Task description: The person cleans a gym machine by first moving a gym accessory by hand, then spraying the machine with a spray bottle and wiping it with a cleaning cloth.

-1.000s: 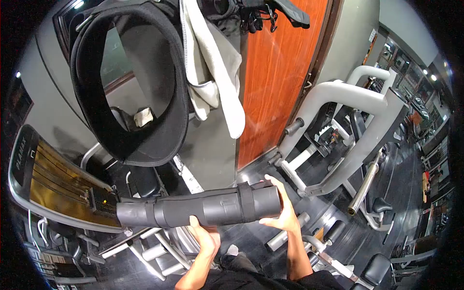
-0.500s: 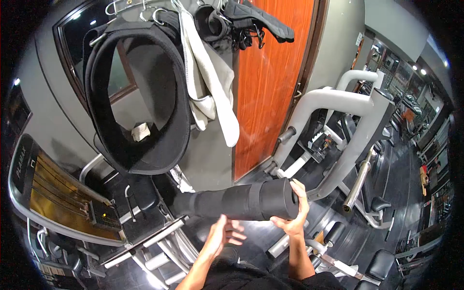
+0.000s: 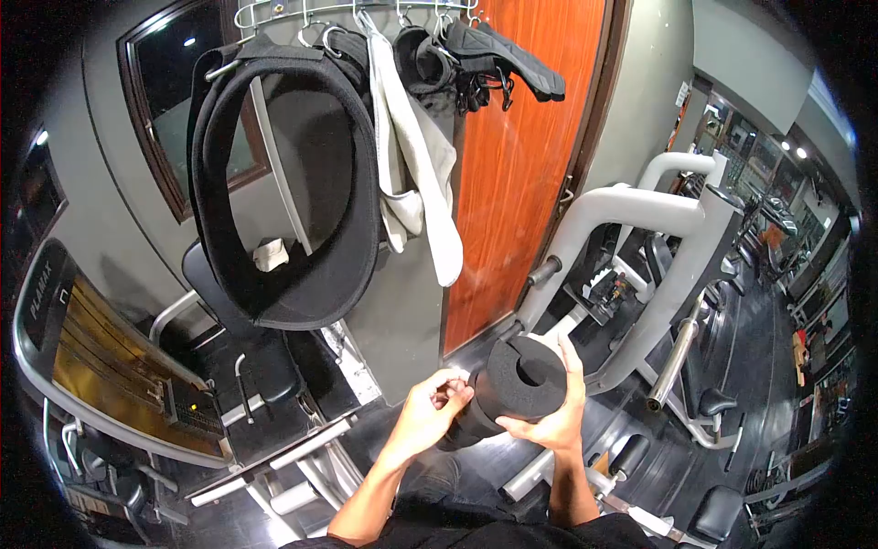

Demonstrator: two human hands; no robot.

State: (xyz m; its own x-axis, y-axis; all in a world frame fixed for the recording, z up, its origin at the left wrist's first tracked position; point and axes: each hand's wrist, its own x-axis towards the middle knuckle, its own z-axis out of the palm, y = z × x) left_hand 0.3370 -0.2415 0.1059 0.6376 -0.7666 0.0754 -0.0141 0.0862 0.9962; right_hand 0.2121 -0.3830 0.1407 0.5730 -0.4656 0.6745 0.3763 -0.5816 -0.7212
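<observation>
A thick black foam roll (image 3: 523, 382) is in front of me at lower centre, its round end with a slotted hole facing up toward the camera. My right hand (image 3: 556, 403) grips it from the right, thumb below and fingers along the far side. At its left side, my left hand (image 3: 434, 410) has its fingers curled and pinched close to the roll's edge; whatever they may hold is too small to make out. The lower part of the roll is partly hidden behind its top end and my hands.
A rack (image 3: 302, 15) on the wall carries a large black belt (image 3: 366, 210), a white towel (image 3: 439, 229) and black straps (image 3: 512, 59). Beyond is an orange door (image 3: 512, 165). Grey gym machine frames (image 3: 640, 210) stand right, a weight-stack machine (image 3: 119, 366) left.
The foam roll has swung from lying sideways to pointing its end toward the camera. My left hand has moved up to its side, and its spread fingers have curled in.
</observation>
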